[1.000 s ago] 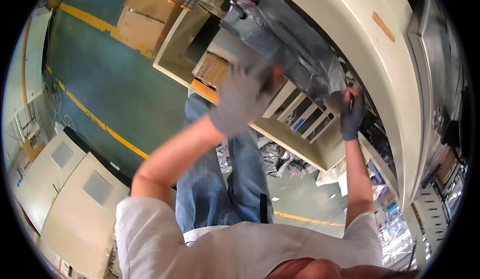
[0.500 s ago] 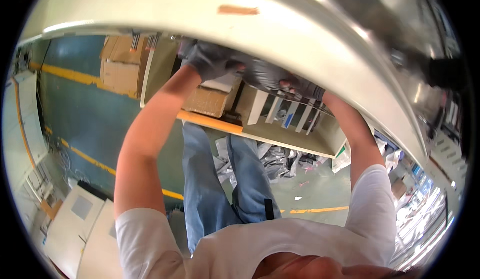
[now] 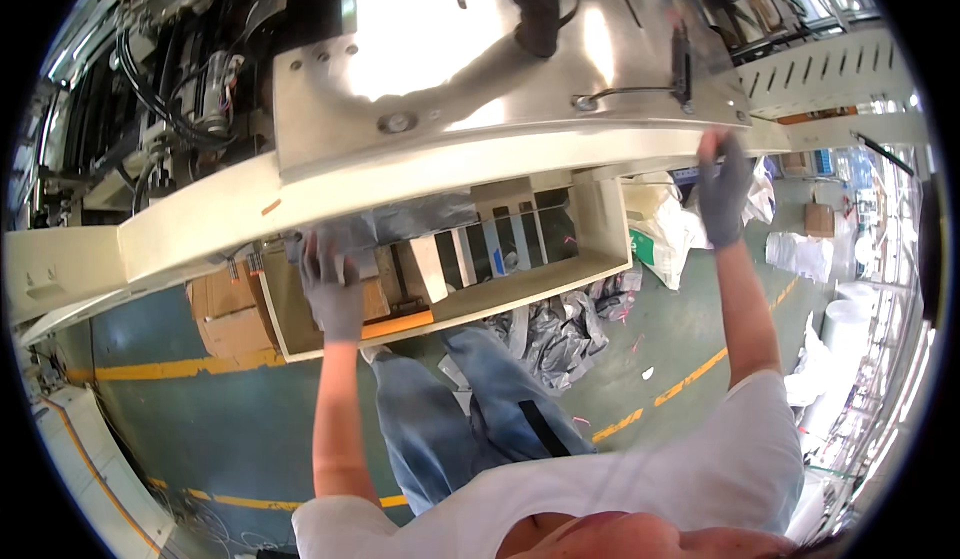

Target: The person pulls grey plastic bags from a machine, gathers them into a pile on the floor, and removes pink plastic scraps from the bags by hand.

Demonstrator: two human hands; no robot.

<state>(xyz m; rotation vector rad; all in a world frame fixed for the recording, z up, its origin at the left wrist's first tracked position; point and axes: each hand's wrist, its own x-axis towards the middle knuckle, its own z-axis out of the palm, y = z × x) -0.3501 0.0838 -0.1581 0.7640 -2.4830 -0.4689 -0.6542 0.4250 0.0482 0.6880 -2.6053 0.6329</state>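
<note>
The left hand [image 3: 332, 294], covered by a grey glove with bare fingertips, is held above the left part of a long cream drawer [image 3: 603, 221]. Its fingers are seen a little apart and blurred; whether the grey plastic sheet [image 3: 425, 217] is pinched by them cannot be told. This sheet is laid along the far side of the drawer, just beside these fingers, and partly it is hidden by the cream beam [image 3: 480, 152] above.

The right hand [image 3: 725, 194], gloved in the same way, is raised well apart from the left one, near the right end of the beam. Its fingers are blurred as well, so it cannot be told if they are closed together or if anything is held.

Inside the drawer, pale slats [image 3: 463, 257] are set side by side, and its front edge is partly covered by an orange strip [image 3: 395, 325]. Below the drawer, crumpled grey plastic [image 3: 555, 339] is piled on the green floor [image 3: 660, 359]. A cardboard box [image 3: 225, 309] is placed at the left, and a white bag [image 3: 665, 224] is seen at the right. Behind the beam, a shiny metal plate [image 3: 540, 99] is crossed by a black hose [image 3: 538, 19].
</note>
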